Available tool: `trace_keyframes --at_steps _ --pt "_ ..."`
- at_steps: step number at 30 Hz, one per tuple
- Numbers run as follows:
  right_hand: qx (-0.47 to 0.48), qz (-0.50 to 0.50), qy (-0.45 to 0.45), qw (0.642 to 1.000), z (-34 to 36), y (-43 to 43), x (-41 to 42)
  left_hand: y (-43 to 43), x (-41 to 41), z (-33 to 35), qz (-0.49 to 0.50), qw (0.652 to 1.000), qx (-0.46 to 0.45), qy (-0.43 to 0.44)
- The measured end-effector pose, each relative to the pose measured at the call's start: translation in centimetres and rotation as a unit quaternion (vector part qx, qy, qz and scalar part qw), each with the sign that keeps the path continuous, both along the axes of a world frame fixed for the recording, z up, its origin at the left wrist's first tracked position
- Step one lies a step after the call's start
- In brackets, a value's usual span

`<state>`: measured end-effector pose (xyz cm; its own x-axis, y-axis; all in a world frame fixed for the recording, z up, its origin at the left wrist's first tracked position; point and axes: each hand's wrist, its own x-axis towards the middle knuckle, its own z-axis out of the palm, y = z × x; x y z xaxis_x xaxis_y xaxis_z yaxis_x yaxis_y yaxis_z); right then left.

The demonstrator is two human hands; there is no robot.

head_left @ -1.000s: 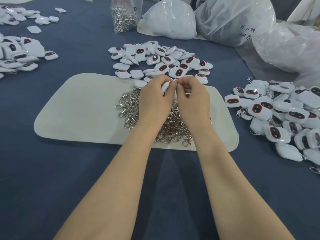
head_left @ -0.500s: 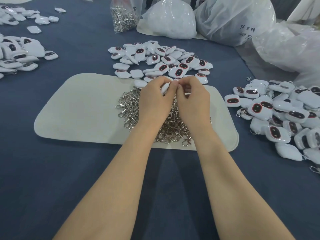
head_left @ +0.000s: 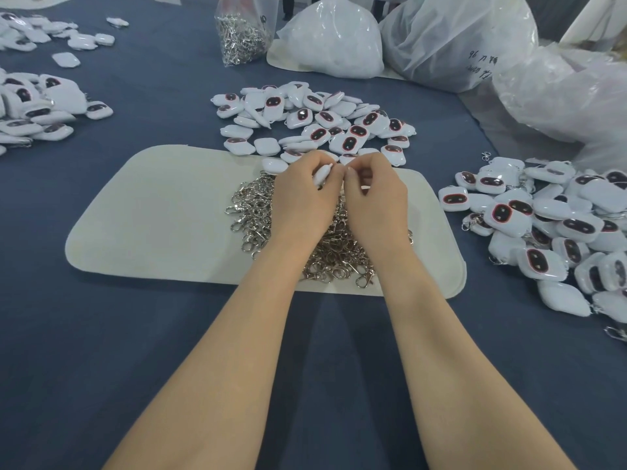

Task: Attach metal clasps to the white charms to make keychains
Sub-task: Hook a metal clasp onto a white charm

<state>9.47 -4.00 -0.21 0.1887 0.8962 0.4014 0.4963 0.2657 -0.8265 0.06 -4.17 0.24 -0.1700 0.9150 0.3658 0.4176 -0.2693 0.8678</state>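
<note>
Blue-clothed table (head_left: 101, 334) under cream mat (head_left: 152, 225), charm heaps (head_left: 312, 117), plastic bags (head_left: 458, 45).

Shiny plastic, bright metal and soft cloth on one table.
The small white plastic charms (head_left: 349, 144) are smooth and glossy, with dark shiny ovals on them. The silver metal clasps (head_left: 252, 213) in the middle heap gleam. Under them the cream cloth mat (head_left: 152, 225) looks matt and a bit fuzzy. The dark blue table cloth (head_left: 101, 334) is dull. At the upper right, clear plastic bags (head_left: 458, 39) are thin, crinkly and shiny.
</note>
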Motion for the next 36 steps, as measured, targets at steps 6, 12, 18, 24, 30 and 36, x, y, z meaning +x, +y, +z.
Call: trace_keyframes --at_steps 6,12,18,24,30,36 --pt "-0.002 0.016 0.031 0.999 0.22 -0.14 0.02 0.01 0.03 0.15 -0.005 1.0 -0.009 -0.028" --pt "-0.006 0.04 0.043 0.998 0.36 -0.34 -0.32 0.29 -0.2 0.26 -0.002 0.995 -0.026 -0.093" --pt "-0.023 0.026 0.078 0.996 0.4 -0.12 -0.09 0.21 -0.05 0.34 -0.039 0.99 -0.053 -0.128" --pt "-0.025 0.018 0.081 0.996 0.34 -0.03 -0.01 0.25 -0.11 0.32 -0.039 0.992 -0.066 -0.101" --pt "-0.019 0.009 0.075 0.997 0.46 -0.13 -0.02 0.23 -0.05 0.2 -0.034 0.995 -0.068 -0.069" --pt "-0.002 0.019 0.065 0.998 0.47 -0.22 -0.16 0.2 -0.05 0.42 -0.021 0.993 -0.069 -0.097"
